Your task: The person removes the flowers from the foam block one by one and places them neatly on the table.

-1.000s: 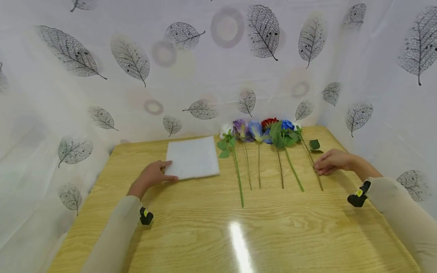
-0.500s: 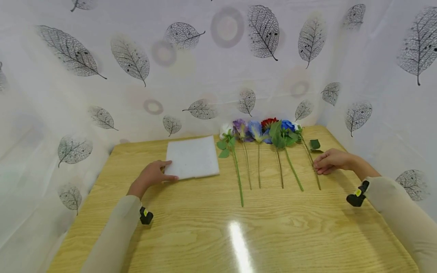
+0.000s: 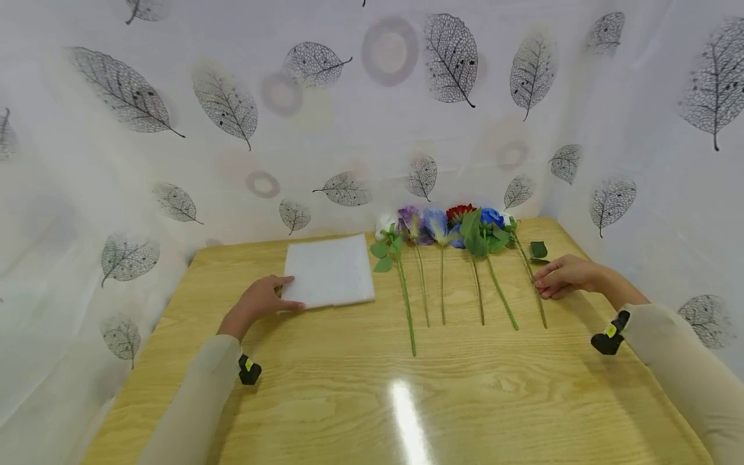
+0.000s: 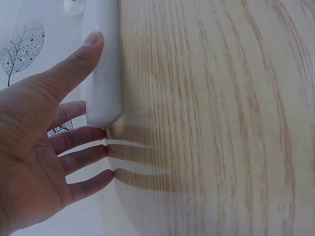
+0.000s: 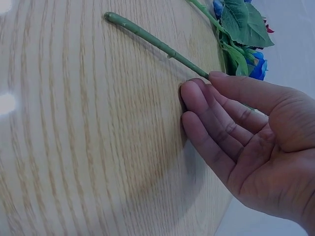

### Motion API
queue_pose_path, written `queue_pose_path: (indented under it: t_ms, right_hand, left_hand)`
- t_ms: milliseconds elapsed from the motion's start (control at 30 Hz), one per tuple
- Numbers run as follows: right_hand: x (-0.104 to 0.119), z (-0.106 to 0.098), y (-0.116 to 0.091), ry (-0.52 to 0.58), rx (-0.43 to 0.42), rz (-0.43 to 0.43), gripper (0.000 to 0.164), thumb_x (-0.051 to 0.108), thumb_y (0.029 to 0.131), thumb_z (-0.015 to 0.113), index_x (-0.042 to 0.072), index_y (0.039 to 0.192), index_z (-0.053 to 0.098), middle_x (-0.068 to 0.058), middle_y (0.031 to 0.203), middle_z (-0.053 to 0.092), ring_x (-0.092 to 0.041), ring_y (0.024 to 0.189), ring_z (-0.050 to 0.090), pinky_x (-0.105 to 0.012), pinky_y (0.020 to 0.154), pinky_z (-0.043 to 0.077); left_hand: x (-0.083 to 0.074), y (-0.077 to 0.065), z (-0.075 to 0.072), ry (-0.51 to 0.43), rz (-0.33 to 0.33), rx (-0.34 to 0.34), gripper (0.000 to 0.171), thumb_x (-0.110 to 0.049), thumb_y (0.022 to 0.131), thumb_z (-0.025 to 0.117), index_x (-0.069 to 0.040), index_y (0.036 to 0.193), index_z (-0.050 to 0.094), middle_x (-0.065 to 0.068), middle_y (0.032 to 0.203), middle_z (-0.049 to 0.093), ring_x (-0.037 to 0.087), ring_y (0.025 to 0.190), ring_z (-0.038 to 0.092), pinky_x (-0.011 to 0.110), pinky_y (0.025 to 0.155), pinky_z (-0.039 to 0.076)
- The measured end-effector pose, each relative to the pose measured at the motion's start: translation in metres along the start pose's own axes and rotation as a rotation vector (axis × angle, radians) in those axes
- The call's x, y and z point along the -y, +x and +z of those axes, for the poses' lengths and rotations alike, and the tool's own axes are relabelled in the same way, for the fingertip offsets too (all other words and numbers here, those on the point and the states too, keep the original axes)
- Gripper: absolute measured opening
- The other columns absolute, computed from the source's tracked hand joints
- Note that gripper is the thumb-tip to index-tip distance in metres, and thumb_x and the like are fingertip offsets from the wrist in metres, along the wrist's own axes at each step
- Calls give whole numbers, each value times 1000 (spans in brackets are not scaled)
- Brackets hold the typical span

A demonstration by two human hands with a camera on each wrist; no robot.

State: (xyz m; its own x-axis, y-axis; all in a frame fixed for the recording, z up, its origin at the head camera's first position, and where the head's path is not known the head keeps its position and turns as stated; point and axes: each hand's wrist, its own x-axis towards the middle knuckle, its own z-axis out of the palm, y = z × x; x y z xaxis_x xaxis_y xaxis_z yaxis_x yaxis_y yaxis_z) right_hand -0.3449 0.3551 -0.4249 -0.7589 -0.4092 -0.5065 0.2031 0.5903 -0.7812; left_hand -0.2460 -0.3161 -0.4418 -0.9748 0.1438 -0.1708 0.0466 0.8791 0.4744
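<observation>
A white foam-like square slab (image 3: 330, 271) lies at the back left of the table. My left hand (image 3: 264, 298) holds its near left corner, thumb along the front edge and forefinger behind it. In the left wrist view the other fingers are spread, their tips right at the tabletop. Thumb and forefinger of my right hand (image 3: 572, 276) pinch the stem (image 5: 157, 45) of the rightmost artificial flower (image 3: 508, 223), a white one. Its bloom is partly hidden by green leaves. The lower stem end sticks out past the fingertips, low over the wood.
Left of the held stem lie several artificial flowers: blue (image 3: 491, 217), red (image 3: 460, 212), light blue (image 3: 436, 223), purple (image 3: 411, 223) and white (image 3: 386, 226). Leaf-patterned curtains (image 3: 372, 116) enclose the wooden table (image 3: 325, 387) at the back and sides.
The lower end of the stem in my right hand has shifted slightly left. My left hand and the white slab stay put, while the head view has tipped a little.
</observation>
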Motion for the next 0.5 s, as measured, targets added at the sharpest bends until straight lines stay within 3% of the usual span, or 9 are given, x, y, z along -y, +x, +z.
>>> queue_pose_path:
  t_ms: [500]
  right_hand:
    - [-3, -3, 0, -1, -9, 8, 41, 11, 101, 62, -15, 132, 57, -3, 94, 78, -15, 84, 76, -33, 80, 63]
  left_hand:
    - [0, 2, 0, -1, -11, 8, 95, -56, 81, 81, -3, 152, 46, 29, 156, 42, 50, 144, 38, 62, 117, 33]
